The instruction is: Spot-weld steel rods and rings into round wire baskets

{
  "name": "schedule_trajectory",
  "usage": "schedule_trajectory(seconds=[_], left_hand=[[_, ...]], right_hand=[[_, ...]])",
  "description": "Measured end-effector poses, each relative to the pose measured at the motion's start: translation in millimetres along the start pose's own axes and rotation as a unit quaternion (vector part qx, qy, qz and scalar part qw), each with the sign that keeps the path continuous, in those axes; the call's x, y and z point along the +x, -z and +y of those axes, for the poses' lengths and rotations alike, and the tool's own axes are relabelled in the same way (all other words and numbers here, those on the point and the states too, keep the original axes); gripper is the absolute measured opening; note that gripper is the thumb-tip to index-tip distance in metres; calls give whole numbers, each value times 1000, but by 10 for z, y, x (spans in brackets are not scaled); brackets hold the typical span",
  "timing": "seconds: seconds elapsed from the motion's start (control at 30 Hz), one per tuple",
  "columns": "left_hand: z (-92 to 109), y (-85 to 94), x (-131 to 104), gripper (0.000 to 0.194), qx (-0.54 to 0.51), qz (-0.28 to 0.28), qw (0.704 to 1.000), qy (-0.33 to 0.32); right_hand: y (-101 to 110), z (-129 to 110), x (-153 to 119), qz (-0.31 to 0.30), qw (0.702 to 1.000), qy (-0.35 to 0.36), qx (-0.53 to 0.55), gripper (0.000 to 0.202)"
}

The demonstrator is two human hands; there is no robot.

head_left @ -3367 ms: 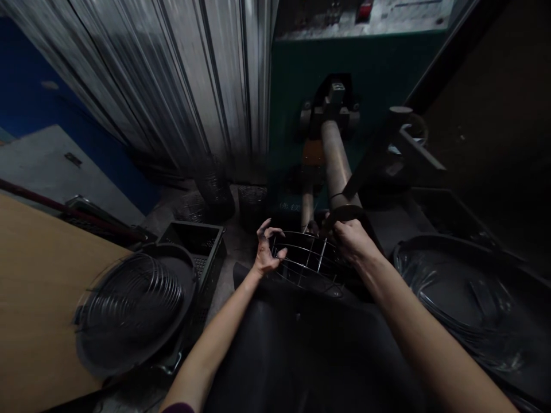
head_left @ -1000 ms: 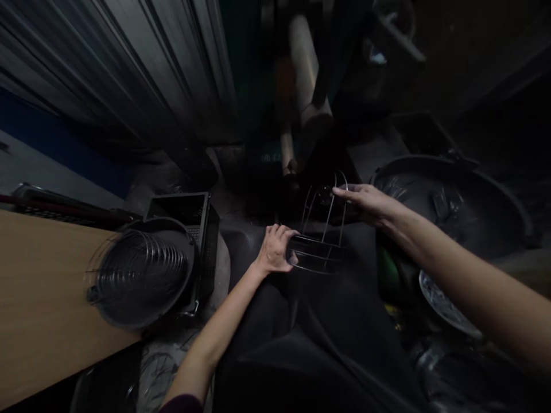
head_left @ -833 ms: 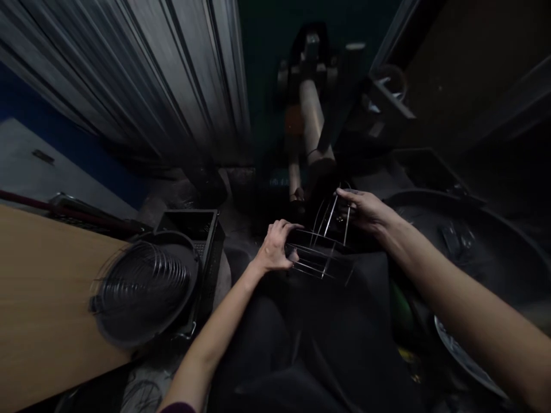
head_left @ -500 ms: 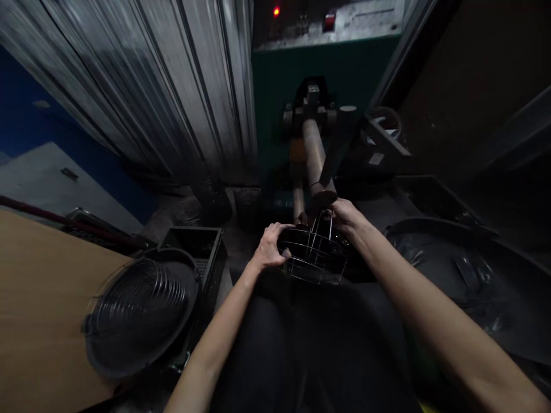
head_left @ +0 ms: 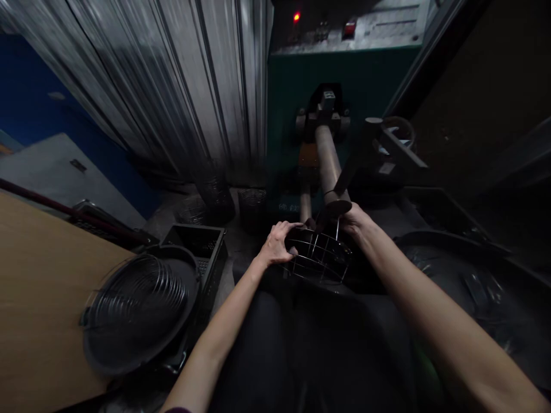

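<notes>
A round wire frame (head_left: 321, 261) of thin metal rods is in front of me, just below the end of the machine's metal arm (head_left: 329, 158). My left hand (head_left: 278, 244) grips its left side, thumb and fingers curved around the rim. My right hand (head_left: 355, 221) is at the far right of the frame, close beneath the arm's round end (head_left: 338, 205). Its fingers are mostly hidden behind that end, near an upright rod of the frame. What they hold cannot be made out. A lower metal bar (head_left: 305, 201) runs under the arm.
A green machine body (head_left: 365, 74) stands ahead, with a lit red light (head_left: 297, 17) on its panel. At left, a dark basin (head_left: 103, 350) holds several wire rings (head_left: 159, 281) beside a plastic crate (head_left: 210, 264). Another large dark basin (head_left: 447, 244) is at right.
The whole view has shifted, so the machine and both hands appear slightly further right. My right hand has gone a little further behind the arm's end. The left keeps its grip on the wire frame.
</notes>
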State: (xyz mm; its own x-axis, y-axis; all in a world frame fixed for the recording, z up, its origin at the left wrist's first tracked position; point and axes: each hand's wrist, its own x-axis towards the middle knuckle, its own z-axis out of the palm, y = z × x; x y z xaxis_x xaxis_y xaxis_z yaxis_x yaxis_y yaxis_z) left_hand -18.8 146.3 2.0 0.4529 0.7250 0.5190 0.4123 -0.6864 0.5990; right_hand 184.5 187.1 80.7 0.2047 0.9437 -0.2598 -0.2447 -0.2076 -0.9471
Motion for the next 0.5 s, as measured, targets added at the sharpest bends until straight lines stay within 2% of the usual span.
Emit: schedule_trajectory(seconds=[0.27,0.5], left_hand=[[35,90,41,60,25,-23,999,-5],[90,55,-11,66,113,-41,993,-22]], right_hand=[[38,71,38,38,999,-38,-10,20],[32,-49,78,-2,999,-24,-43,23]])
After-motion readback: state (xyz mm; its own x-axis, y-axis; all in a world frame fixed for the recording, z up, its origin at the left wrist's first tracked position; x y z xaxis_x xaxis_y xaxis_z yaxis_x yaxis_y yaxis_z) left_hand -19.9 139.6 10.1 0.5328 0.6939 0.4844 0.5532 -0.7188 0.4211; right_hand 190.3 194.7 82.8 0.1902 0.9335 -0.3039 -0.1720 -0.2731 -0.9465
